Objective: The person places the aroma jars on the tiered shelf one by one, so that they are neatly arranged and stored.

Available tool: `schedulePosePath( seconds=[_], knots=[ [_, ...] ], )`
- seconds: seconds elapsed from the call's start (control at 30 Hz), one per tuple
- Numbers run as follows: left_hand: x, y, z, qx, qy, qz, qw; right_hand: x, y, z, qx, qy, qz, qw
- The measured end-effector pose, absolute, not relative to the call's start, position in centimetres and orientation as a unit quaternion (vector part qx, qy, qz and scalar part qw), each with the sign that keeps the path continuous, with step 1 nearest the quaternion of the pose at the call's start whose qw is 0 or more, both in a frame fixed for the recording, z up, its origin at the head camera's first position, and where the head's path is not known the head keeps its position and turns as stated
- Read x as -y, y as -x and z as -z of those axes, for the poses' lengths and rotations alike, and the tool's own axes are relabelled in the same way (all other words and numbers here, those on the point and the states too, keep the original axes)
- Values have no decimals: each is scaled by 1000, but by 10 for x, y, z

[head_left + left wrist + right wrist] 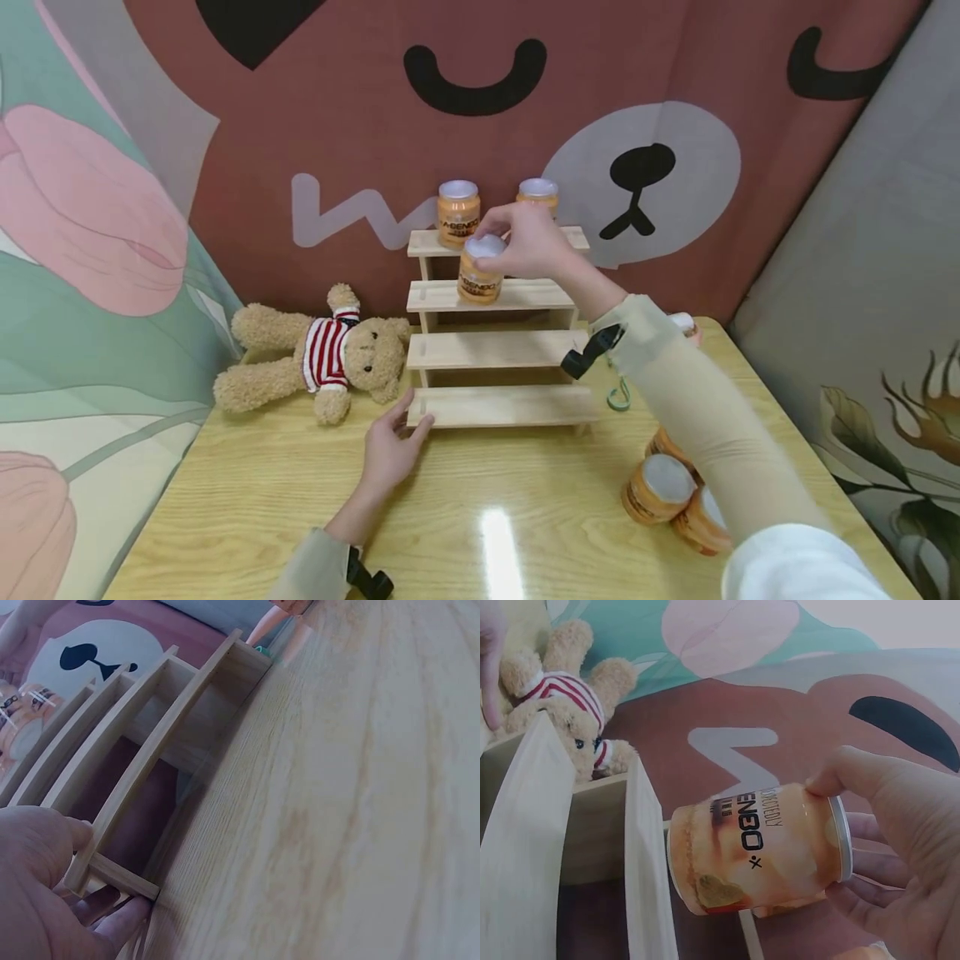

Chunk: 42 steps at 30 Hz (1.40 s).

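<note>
A wooden tiered display rack (502, 350) stands on the table. My right hand (534, 242) pinches an orange can (480, 285) by its pale top, at the second tier from the top. In the right wrist view that can (757, 847) lies between thumb and fingers, its base close to a tier's edge; whether it touches cannot be told. Two more orange cans, one on the left (458, 212) and one on the right (538, 190), stand on the top tier. My left hand (390, 450) grips the left end of the bottom tier, thumb and fingers around its corner (82, 874).
A teddy bear (326, 354) in a striped shirt lies left of the rack. Several orange cans (660, 490) cluster at the table's right, partly behind my right sleeve. A small green item (618, 396) lies beside the rack. A printed curtain (337, 108) hangs behind.
</note>
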State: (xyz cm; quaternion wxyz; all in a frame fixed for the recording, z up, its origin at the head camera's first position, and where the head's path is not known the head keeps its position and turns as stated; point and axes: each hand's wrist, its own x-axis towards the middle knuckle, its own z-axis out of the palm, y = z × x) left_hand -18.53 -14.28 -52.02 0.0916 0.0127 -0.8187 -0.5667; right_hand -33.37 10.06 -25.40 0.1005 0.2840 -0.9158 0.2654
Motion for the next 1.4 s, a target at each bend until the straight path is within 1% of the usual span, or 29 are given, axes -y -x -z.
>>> schedulePosePath(
  seconds=[0.37,0.53,0.7,0.97,1.4],
  knots=[
    [141,182,519,820,-13,564,92,-81,337,263,919,-269,-272,94],
    [140,182,519,818,-17,568,86,-74,341,267,917,-278,-271,89],
    [139,181,518,819,-17,567,86,-72,345,270,918,-280,-264,92],
    [138,181,518,820,-18,566,87,-74,351,276,923,-261,-273,80],
    [140,182,520,818,-20,567,94,-75,354,287,910,-279,-280,121]
  ],
)
